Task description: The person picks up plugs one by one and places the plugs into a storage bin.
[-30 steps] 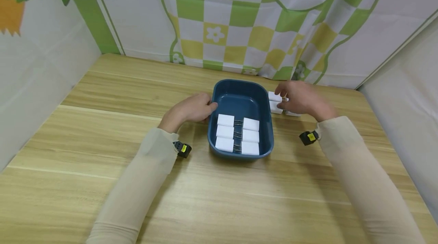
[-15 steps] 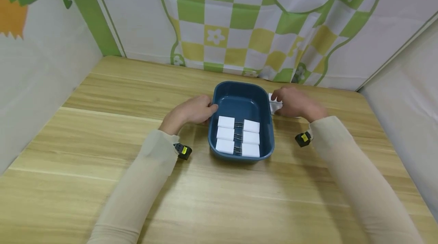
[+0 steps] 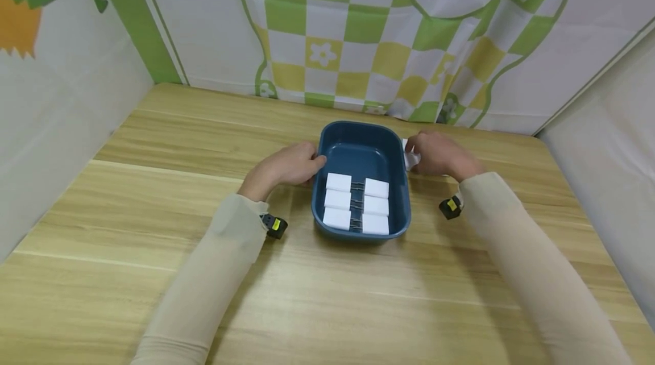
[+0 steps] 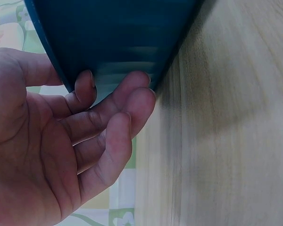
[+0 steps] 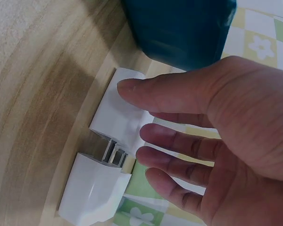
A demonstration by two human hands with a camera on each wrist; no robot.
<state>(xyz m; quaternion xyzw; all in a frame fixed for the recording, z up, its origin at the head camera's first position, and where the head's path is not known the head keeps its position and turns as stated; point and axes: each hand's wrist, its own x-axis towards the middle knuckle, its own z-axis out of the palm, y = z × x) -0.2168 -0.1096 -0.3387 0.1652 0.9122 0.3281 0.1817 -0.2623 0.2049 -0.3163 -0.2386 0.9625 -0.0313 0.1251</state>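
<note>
A dark blue plastic basin (image 3: 358, 160) stands on the table with several white plug chargers (image 3: 338, 199) in its near half, lined up in two columns with prongs facing inward. My left hand (image 3: 294, 163) holds its left rim, the thumb over the edge and curled fingers (image 4: 118, 141) against the outer wall. Beside the basin's right wall, my right hand (image 3: 437, 153) pinches a white charger (image 5: 115, 110) between thumb and fingers; the index fingertip is hidden behind it. A second charger (image 5: 92, 188) lies prong to prong with it, seen in the right wrist view.
The wooden table (image 3: 327, 302) extends around the basin. A printed curtain (image 3: 358, 41) hangs along the back edge, and white fabric walls (image 3: 56, 103) stand at both sides. Any other chargers outside the basin are hidden by my right hand.
My right hand has come down and left from over the chargers beside the basin, and its fingers have closed on one, tilting it slightly. The left hand stays on the rim.
</note>
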